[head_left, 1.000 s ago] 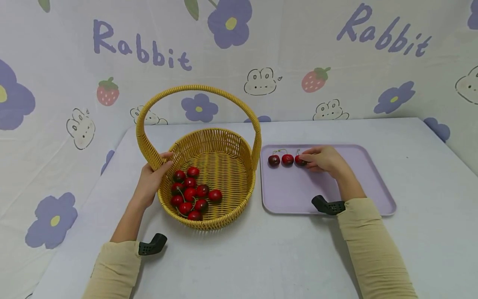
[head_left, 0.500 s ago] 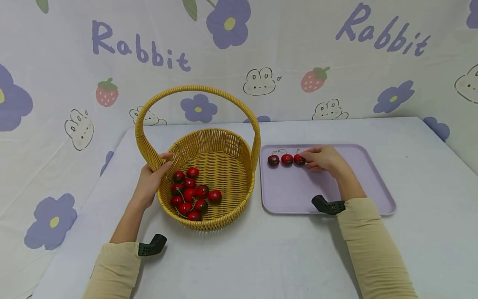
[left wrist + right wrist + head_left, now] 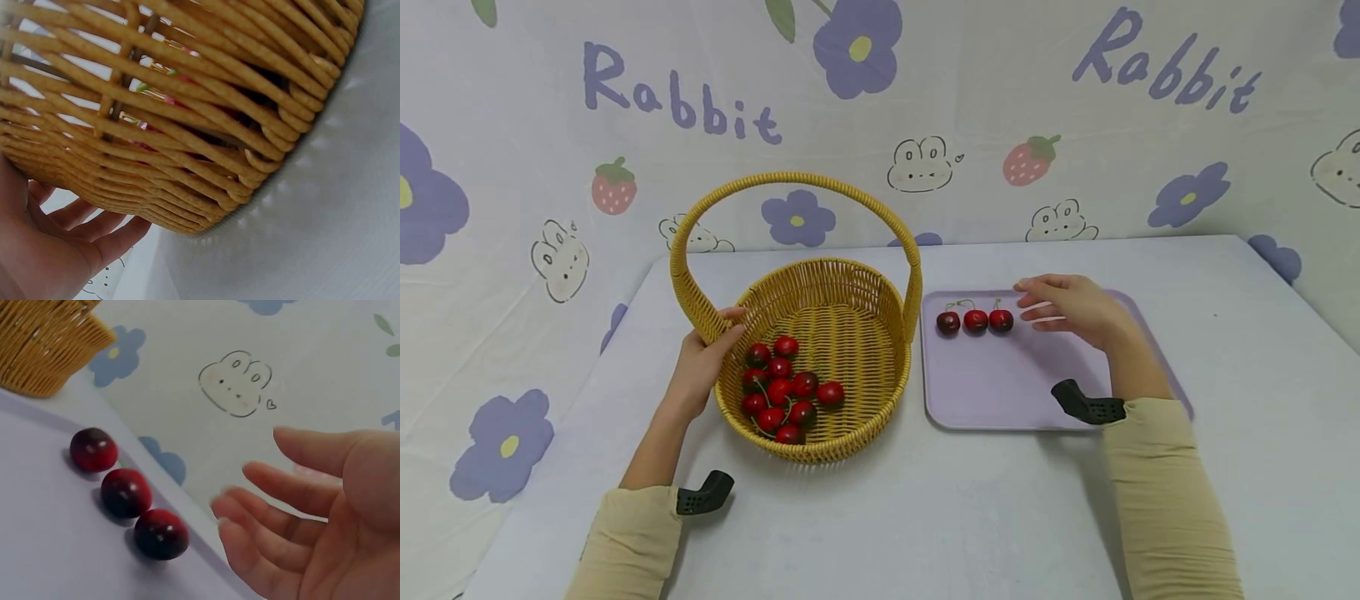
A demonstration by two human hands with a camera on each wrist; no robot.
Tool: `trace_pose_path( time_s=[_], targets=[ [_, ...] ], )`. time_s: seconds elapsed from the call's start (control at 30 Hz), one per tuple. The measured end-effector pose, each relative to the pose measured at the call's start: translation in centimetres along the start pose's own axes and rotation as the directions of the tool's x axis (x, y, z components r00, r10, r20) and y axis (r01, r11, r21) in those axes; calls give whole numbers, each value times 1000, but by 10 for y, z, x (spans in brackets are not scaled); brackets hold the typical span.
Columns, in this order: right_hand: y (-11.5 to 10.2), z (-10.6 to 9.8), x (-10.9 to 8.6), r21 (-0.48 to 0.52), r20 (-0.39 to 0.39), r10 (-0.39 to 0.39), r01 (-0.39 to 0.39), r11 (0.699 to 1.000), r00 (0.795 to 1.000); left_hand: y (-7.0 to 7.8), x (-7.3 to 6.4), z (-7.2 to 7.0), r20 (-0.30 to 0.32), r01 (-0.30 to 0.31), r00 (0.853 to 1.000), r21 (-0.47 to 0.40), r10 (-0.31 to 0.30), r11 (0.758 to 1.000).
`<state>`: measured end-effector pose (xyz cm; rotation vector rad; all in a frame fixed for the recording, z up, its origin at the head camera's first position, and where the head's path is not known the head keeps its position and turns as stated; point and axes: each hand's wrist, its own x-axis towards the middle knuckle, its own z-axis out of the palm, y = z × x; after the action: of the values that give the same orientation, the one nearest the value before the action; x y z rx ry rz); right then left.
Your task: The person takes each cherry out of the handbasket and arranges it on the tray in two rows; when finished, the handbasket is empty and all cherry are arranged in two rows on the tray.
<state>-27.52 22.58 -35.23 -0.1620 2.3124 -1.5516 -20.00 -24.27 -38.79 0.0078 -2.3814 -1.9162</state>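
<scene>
A yellow woven basket (image 3: 865, 342) with a tall arched handle stands on the table, several red cherries (image 3: 780, 390) piled in its left front part. My left hand (image 3: 698, 367) grips its left side where the handle meets the rim; the left wrist view has the fingers (image 3: 119, 237) against the outer weave. To the right lies a lilac tray (image 3: 977, 392), with three dark red cherries (image 3: 975, 322) in a row near its far left corner. Over the tray, right of that row, hovers my right hand (image 3: 1075, 310), fingers relaxed and apart, holding nothing.
The tray sits close beside the basket's right side. A white cloth covers the table (image 3: 880, 525), and a patterned curtain (image 3: 970, 83) hangs behind its far edge. Each wrist carries a black camera mount (image 3: 1086, 404).
My right hand has let go of the third cherry in the row, moved right and up, and spread its fingers. The left hand and the basket have stayed in place.
</scene>
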Motion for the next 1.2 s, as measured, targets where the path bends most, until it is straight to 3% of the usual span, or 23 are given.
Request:
trace_pose_path(
  time_s=[0.17,0.33,0.43,0.53,0.67,0.87,1.03,1.2],
  targets=[
    [-9,-1,-7,125,49,-77,71,990,996,-1,0,0,-3,1,1000,0,-1,1000],
    [-22,3,-15,314,87,-189,153,937,978,-2,0,0,-1,-2,1000,-4,2,1000],
    [-29,4,-20,405,161,-288,203,892,944,-2,1,0,0,2,1000,-7,-2,1000],
    [-36,8,-25,453,236,-382,246,857,894,-2,1,0,0,6,1000,-7,-6,1000],
    [-47,17,-30,421,313,-447,300,856,838,-2,1,0,0,2,1000,-6,-2,1000],
    [-59,32,-39,362,369,-499,374,854,784,-2,0,0,2,1,1000,-13,-1,1000],
    [-66,49,-43,350,413,-506,381,856,757,-1,1,-1,8,-4,1000,-19,4,1000],
    [-74,73,-41,272,474,-459,371,888,751,-1,1,-1,2,-1,1000,-22,1,1000]
  ],
)
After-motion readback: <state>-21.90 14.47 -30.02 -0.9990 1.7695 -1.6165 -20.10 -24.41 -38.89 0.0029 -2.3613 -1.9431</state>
